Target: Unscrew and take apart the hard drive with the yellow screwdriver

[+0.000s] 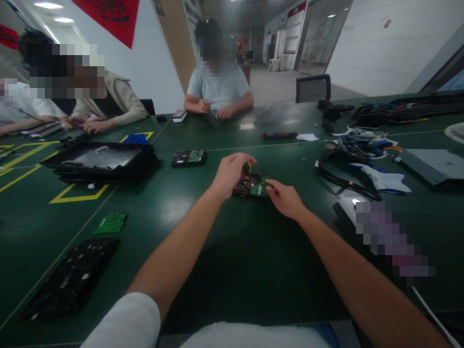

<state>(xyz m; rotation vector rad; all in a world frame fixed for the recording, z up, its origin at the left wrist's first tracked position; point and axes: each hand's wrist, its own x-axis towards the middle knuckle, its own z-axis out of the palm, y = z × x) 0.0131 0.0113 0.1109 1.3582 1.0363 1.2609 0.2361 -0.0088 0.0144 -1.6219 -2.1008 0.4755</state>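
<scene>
Green counter, hard drive dead ahead at 12 o'clock, circuit board up.
Your left hand pinches a small tool over it; right hand fingers pressed on its 3 o'clock edge.

On the green worktop, a black tray served as landmark: a second hard drive lay right of it, a loose green circuit board in front, tangled cables far right.
</scene>
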